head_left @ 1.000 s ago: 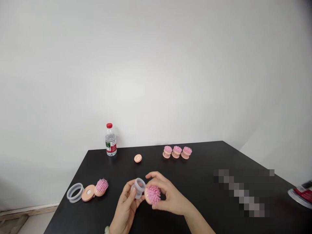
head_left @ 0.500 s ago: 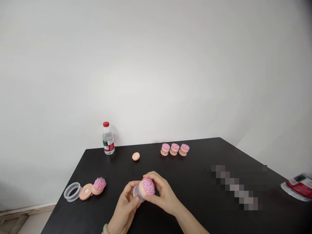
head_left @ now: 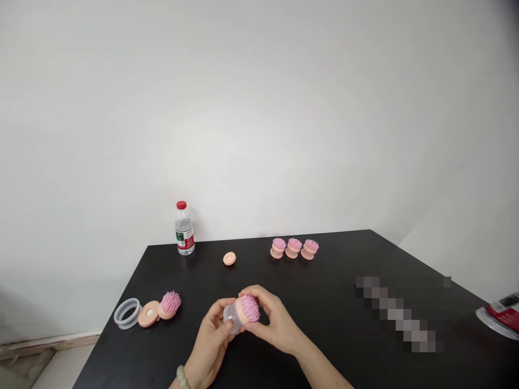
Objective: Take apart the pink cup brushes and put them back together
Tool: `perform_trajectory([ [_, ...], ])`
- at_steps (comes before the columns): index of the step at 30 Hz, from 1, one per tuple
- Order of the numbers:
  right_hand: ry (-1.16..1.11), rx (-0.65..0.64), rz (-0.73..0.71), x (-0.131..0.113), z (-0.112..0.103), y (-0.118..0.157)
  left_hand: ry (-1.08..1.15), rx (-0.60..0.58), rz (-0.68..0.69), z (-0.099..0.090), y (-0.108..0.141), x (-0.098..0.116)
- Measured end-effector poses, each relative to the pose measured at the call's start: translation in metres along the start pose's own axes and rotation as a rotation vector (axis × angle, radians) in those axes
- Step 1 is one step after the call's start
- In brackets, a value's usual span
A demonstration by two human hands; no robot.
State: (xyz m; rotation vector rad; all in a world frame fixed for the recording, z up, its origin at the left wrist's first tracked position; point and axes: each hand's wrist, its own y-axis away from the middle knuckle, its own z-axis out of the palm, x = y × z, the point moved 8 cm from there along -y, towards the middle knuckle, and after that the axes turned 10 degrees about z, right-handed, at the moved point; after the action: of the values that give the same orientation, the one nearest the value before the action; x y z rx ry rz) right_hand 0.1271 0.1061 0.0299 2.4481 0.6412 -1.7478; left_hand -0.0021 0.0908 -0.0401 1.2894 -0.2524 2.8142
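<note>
Low in the middle of the view, my left hand (head_left: 210, 341) is closed around a translucent plastic ring or cup (head_left: 231, 319). A pink bristle brush head (head_left: 250, 309) with a peach rim sits against its right side, gripped between the thumb and fingers of my right hand (head_left: 280, 325). The two parts touch; how firmly they are joined I cannot tell. On the left of the table lie another translucent ring (head_left: 116, 317), a peach disc (head_left: 145, 320) with a white centre, and a brush head (head_left: 170, 307), close together.
At the back of the black table (head_left: 227, 286) stand three brushes on peach bases, one the middle brush (head_left: 293, 248). A lone peach disc (head_left: 229, 259) lies left of them. A red-capped water bottle (head_left: 185, 232) stands back left; a red-labelled object (head_left: 503, 316) is at the right edge.
More of the translucent part now shows between my hands, and the brush head sits slightly further right. The whole view has shifted a little. Both hands keep their grip.
</note>
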Motion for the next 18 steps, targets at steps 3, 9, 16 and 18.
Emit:
perform_trajectory([
  [3,-0.005,-0.017,0.012,0.000,0.000,0.000,0.001,-0.001,-0.029,0.001,0.000,-0.001],
  [9,0.048,-0.081,-0.023,-0.006,0.000,0.001,-0.032,0.027,-0.113,-0.001,0.001,-0.009],
  [16,0.144,-0.146,-0.108,-0.017,0.005,0.007,-0.102,0.053,-0.203,-0.007,0.003,-0.020],
  [18,0.163,-0.143,-0.126,-0.020,0.006,0.008,-0.107,0.045,-0.204,-0.007,0.003,-0.021],
])
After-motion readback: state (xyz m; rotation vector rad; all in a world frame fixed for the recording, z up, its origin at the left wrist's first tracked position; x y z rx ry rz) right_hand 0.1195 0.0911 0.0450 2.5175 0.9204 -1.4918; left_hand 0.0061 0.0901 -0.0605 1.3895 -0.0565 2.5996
